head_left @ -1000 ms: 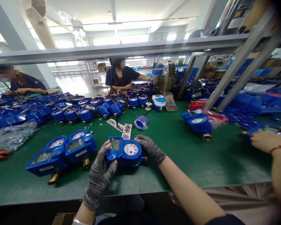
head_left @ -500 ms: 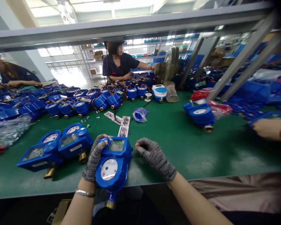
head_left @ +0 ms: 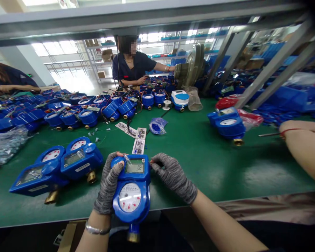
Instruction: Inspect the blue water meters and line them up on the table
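Note:
A blue water meter (head_left: 131,189) with a lit display, a white round dial and a brass end is at the table's front edge, its lower part past the edge. My left hand (head_left: 109,182), in a grey fingerless glove, grips it from the left, thumb beside the display. A small clear plastic piece (head_left: 127,160) lies across the display's upper left corner. On the meter's right side, my gloved right hand (head_left: 173,175) has its thumb and forefinger closed together against the housing; what is between those fingertips is hidden. Two similar meters (head_left: 80,157) stand to the left.
Printed paper strips (head_left: 138,145) and a bagged blue part (head_left: 158,126) lie beyond my hands. Several wired meters (head_left: 88,118) line the back. Another meter (head_left: 229,126) stands right, near a co-worker's arm (head_left: 304,143). A metal beam (head_left: 147,15) crosses overhead.
My right fingertips have come from just off the meter to its right side. The meter is turned more upright in view. The co-worker's arm at the right has shifted, and a thin tool now shows.

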Available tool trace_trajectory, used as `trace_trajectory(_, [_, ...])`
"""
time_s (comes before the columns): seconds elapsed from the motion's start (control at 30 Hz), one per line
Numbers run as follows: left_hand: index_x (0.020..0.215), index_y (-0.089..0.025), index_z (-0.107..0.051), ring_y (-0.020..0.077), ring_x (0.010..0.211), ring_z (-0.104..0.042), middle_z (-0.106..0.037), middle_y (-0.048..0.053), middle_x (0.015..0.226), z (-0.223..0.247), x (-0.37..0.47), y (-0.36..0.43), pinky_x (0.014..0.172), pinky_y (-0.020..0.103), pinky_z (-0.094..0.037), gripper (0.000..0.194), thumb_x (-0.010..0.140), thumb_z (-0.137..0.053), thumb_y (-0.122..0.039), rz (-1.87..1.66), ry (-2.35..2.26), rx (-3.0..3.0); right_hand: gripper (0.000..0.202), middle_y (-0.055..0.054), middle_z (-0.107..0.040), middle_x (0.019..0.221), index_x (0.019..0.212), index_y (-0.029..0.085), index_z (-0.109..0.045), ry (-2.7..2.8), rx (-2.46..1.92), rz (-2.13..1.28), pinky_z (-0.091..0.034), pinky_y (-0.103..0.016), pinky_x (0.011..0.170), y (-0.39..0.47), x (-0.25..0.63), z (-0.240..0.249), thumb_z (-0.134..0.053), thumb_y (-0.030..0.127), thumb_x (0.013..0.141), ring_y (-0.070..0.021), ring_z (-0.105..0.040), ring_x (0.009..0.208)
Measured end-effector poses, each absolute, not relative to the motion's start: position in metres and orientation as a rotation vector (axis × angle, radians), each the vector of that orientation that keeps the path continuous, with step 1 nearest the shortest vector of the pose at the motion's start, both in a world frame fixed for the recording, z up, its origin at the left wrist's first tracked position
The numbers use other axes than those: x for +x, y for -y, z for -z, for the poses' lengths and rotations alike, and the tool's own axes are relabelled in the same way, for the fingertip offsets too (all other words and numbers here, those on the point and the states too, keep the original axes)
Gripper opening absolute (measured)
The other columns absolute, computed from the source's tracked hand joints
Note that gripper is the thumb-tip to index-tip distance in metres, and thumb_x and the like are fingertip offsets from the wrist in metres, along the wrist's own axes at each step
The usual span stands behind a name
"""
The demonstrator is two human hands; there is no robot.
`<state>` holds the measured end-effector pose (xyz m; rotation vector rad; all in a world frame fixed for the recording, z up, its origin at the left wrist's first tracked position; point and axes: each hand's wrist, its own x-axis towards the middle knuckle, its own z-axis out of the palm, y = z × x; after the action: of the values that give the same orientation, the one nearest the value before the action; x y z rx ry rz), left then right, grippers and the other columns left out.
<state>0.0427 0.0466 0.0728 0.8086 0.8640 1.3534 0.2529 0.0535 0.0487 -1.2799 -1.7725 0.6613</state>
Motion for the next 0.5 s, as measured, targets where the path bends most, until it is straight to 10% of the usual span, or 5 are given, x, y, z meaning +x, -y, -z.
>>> trace_trajectory(0.5, [0.108,-0.023,-0.055,0.0205,0.097,-0.063,-0.062,0.004,0.109,-0.066,0.043,-0.044,0.087,0.035,-0.053,0.029,0.083,-0.067,-0.033,-1.402,-0.888,0.870,0.021,-0.009,-0.067,0.100,0.107,0.020,-0.067,2.054,-1.128,-0.341,-0.051,-0.036,0.083,-0.043,0.258,-0.033,-0.048,0.025,0.098,-0.0220,-0.061,0.092])
